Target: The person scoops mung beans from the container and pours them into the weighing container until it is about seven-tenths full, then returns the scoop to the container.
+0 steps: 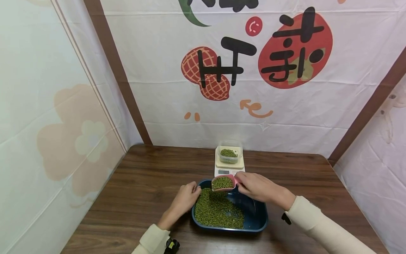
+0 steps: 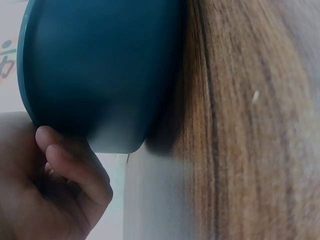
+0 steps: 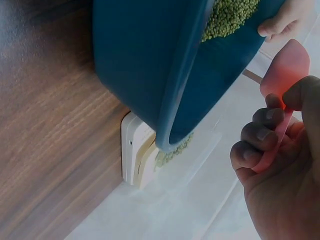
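Observation:
A dark blue plastic basin [image 1: 255, 211] stands on the table, with green mung beans [image 1: 215, 211] heaped over its left side. My left hand [image 1: 187, 195] grips the basin's left rim; the right wrist view shows its thumb on the inner side, and curled fingers [image 2: 80, 172] appear beside the outer wall in the left wrist view. Above the basin's far edge, my right hand [image 1: 258, 187] holds a pink scoop [image 1: 234, 180] full of beans. Its fingers wrap the scoop's handle [image 3: 274, 145].
Just behind the basin sits a white kitchen scale [image 1: 229, 172]. On its platform rests a clear plastic container [image 1: 230, 159] with some mung beans in it. The wooden table [image 1: 152, 169] ends at a printed cloth backdrop [image 1: 171, 106].

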`<state>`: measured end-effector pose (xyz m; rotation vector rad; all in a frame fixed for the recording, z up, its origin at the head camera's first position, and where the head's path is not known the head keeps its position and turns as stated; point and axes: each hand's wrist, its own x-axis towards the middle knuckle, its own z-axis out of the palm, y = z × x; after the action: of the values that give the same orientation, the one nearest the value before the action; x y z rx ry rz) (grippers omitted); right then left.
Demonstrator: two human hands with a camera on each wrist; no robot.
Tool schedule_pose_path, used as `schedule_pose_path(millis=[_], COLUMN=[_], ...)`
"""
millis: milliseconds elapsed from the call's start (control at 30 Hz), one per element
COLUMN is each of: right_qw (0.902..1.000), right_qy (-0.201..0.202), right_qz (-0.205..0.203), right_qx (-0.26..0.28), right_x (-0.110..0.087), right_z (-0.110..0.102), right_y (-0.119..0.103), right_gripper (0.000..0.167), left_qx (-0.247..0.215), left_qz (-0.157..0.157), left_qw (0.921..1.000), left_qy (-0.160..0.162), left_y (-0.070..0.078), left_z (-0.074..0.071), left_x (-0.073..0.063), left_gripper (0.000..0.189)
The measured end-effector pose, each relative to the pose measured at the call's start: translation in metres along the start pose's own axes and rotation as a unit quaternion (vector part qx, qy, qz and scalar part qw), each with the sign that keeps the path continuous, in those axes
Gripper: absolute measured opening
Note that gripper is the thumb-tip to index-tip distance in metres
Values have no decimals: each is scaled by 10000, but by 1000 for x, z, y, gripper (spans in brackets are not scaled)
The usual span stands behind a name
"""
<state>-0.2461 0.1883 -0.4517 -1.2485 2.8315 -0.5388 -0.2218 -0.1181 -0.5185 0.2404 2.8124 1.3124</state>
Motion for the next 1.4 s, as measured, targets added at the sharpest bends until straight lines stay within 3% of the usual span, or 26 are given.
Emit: schedule_pose_path(millis=[900, 1300, 1400], right_qw=[9988, 9955, 9946], right_qy=[218, 223, 257], right_qz=[386, 877, 967], right_qx=[185, 292, 285], right_x=[3, 6, 6], right_z=[-15, -20, -21], right_y=[30, 40, 43], right_gripper=[9, 17, 18], left_qx=[-101, -159, -230], left_qz=[16, 17, 192], left_qw=[9999, 9998, 9995], left_qy=[-85, -76, -38], left_y=[-2, -3, -3], left_z=[-1, -1, -1], left_x=[-2, 0, 0], left_gripper=[39, 40, 40])
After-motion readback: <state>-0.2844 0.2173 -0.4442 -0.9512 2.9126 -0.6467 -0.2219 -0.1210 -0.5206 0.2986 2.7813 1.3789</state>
